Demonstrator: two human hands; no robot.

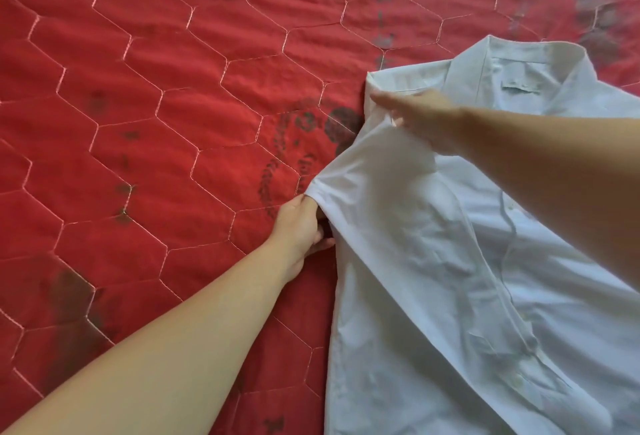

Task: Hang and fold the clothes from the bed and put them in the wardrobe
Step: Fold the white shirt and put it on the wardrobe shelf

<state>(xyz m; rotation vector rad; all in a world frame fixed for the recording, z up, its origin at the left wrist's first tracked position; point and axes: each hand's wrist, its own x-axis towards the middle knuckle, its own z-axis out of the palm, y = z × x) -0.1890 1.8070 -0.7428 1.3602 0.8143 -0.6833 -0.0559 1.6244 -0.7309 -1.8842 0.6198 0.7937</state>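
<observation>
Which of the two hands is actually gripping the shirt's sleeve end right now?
The left hand: its grip pinches the sleeve end of the white shirt at the shirt's edge. The right hand lies with straight fingers near the shoulder, below the collar.

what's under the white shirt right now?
The white shirt lies on the red quilted bedspread. The left hand grips its lifted sleeve; the right hand rests on the shoulder. Anything else beneath the cloth is covered.

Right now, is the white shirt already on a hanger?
No: the white shirt lies on the red quilt, the left hand gripping its sleeve end and the right hand at its shoulder.
</observation>
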